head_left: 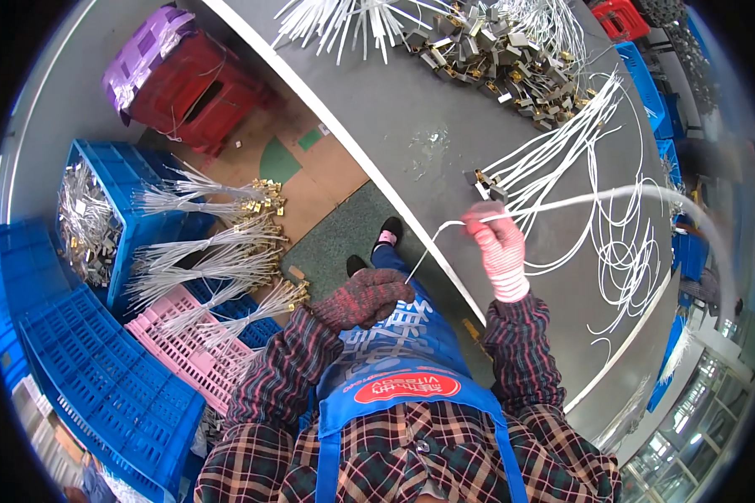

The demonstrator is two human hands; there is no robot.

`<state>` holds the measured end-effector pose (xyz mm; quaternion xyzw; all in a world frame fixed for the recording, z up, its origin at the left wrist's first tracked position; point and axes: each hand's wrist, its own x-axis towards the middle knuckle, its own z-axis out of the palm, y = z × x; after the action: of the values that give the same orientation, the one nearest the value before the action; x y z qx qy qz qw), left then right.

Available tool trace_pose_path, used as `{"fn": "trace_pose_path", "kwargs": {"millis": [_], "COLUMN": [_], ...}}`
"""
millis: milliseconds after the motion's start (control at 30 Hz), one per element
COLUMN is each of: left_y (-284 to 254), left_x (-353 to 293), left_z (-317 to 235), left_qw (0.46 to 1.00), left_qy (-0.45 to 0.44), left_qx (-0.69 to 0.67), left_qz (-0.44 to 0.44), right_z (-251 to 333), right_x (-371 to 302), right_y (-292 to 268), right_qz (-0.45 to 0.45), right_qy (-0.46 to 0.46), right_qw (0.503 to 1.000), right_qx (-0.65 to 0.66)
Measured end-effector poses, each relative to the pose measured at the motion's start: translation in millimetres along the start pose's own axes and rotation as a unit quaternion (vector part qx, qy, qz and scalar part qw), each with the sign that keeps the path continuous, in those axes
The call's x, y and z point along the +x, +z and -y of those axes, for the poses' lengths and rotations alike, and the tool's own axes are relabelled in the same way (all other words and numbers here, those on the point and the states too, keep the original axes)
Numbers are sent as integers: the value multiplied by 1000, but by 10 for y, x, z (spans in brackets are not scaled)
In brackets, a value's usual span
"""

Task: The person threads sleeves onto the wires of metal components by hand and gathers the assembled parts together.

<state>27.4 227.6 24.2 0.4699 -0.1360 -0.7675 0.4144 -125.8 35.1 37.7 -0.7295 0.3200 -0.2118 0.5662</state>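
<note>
While a long white wire (612, 194) is pinched by the fingertips of the right hand (499, 247), at 3 o'clock from the middle, its nearer part seems held in the curled left hand (365, 302), at 6 o'clock. How tight that hold is cannot be told. Past the right hand, the wire is bent over the grey table (369, 109). It could be snagged by the loose white wires (625, 270) at 3 o'clock if it is pulled too fast.

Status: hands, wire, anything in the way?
Left hand closed on wire; right hand pinching it farther along. Wire bent between hands. Nothing crosses that span; loose wires on table beside right hand.
</note>
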Motion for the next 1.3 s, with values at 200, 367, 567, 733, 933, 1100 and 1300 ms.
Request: {"fn": "trace_pose_path", "kwargs": {"millis": [200, 367, 567, 733, 933, 1100, 1300], "left_y": [40, 59, 35, 146, 97, 73, 86], "left_x": [11, -10, 78, 213, 273, 89, 7], "left_z": [8, 30, 238, 481, 577, 399, 239], "left_qw": [991, 999, 992, 967, 861, 997, 999], "left_qy": [99, 29, 113, 204, 420, 42, 36], "left_qx": [40, 4, 39, 154, 288, -55, -33], "left_qz": [76, 27, 39, 16, -8, 22, -13], "right_z": [-97, -104, 43, 182, 83, 113, 237], "right_x": [-11, -82, 40, 166, 177, 220, 252], "right_y": [127, 278, 236, 220, 138, -246, -474], "right_qz": [51, -36, -94, -75, -34, -25, 13], "right_qy": [80, 164, 191, 167, 185, 197, 260], "right_qw": [994, 962, 915, 813, 813, 904, 928], "right_qx": [62, 216, 343, 553, 551, 379, 267]}}
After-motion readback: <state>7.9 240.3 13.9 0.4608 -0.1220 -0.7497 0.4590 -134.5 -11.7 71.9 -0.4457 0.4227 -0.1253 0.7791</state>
